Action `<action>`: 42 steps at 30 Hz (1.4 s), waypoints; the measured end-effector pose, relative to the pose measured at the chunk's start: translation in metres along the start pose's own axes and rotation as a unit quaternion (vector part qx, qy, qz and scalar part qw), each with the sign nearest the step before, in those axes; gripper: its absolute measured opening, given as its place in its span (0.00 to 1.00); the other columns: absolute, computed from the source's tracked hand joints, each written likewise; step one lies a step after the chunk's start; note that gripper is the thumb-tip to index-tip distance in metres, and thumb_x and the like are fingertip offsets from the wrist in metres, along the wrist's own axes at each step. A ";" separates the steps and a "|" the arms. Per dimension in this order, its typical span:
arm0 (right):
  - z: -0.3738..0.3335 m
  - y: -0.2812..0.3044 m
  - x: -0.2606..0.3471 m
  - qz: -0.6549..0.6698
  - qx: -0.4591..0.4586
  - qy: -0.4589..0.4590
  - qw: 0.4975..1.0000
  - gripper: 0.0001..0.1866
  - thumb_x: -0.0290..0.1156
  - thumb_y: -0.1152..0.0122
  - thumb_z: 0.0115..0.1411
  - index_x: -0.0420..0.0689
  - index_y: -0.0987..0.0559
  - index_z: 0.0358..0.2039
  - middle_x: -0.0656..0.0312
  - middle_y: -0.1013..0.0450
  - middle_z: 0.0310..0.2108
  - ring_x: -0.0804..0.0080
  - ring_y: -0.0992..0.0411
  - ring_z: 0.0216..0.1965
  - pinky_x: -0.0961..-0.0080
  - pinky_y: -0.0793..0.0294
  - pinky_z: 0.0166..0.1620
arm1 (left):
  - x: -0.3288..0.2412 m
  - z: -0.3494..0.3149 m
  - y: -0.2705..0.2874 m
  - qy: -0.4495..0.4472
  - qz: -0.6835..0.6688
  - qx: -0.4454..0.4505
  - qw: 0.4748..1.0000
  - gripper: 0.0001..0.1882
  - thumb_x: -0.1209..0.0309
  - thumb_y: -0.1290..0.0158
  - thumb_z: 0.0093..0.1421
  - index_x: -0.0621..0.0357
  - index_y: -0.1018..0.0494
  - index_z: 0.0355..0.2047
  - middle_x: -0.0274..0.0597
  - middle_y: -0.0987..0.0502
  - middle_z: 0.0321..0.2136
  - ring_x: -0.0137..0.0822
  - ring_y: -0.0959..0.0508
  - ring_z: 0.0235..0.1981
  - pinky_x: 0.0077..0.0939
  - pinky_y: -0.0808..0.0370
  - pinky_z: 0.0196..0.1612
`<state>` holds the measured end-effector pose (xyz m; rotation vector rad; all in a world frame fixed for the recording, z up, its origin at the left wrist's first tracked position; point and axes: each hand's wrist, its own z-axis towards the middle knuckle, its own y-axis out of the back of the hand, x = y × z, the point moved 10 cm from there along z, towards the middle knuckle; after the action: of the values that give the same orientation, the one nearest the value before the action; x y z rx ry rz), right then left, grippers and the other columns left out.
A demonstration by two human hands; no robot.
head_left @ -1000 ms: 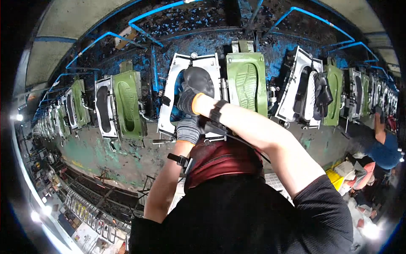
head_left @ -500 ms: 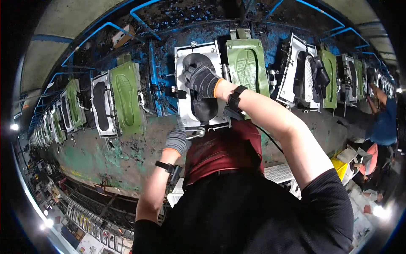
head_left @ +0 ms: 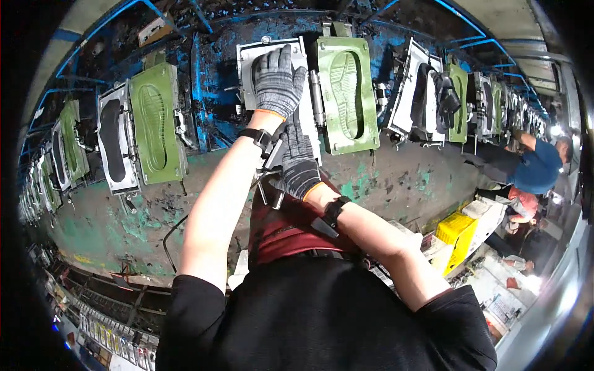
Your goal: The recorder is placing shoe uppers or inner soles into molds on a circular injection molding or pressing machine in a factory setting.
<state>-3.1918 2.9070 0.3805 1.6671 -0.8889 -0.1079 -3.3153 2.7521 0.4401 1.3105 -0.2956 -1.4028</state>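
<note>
From my feed, nearest is one right hand (head_left: pixel 299 164), fingers straight and together along the lower part of the single silver mould plate (head_left: pixel 247 57) directly ahead; just beyond, one left hand (head_left: pixel 277 86) lies on its upper part, fingers slightly spread, neither visibly pinching. I'd expect the plate to be heavy, stiff and perhaps slick, best taken by its rim. One green mould half (head_left: pixel 367 117) stands just right; the moulds farther along both sides are too small to count

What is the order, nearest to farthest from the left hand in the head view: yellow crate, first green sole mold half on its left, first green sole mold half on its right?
From the left hand:
1. Right green sole mold half, immediately beside it
2. Left green sole mold half, across a gap
3. Yellow crate, far lower right
</note>
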 end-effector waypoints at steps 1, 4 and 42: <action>-0.001 0.003 -0.004 0.006 0.000 0.004 1.000 0.70 0.56 0.21 0.37 0.30 0.46 0.73 0.33 0.56 0.75 0.35 0.59 0.77 0.43 0.62 0.76 | -0.002 -0.018 -0.022 -0.041 0.038 0.032 0.998 0.33 0.55 0.45 0.63 0.63 0.32 0.64 0.55 0.29 0.61 0.56 0.33 0.65 0.53 0.41 0.71; -0.009 0.003 0.001 -0.038 0.029 0.024 0.999 0.67 0.57 0.25 0.39 0.30 0.44 0.72 0.33 0.53 0.74 0.38 0.55 0.76 0.45 0.60 0.76 | 0.011 -0.047 -0.038 -0.052 0.059 0.063 0.995 0.33 0.55 0.45 0.63 0.60 0.31 0.64 0.54 0.30 0.63 0.56 0.35 0.66 0.52 0.47 0.74; -0.067 -0.053 -0.089 0.066 0.195 0.179 0.962 0.40 0.32 0.35 0.50 0.50 0.29 0.67 0.47 0.25 0.59 0.48 0.25 0.58 0.57 0.25 0.60 | 0.143 -0.173 -0.027 0.362 -0.076 -0.059 0.927 0.20 0.62 0.50 0.71 0.61 0.27 0.57 0.60 0.24 0.55 0.59 0.24 0.55 0.49 0.29 0.60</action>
<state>-3.1944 3.0155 0.3219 1.9012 -0.7710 0.4769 -3.1534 2.7282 0.2841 1.6737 0.3910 -0.9475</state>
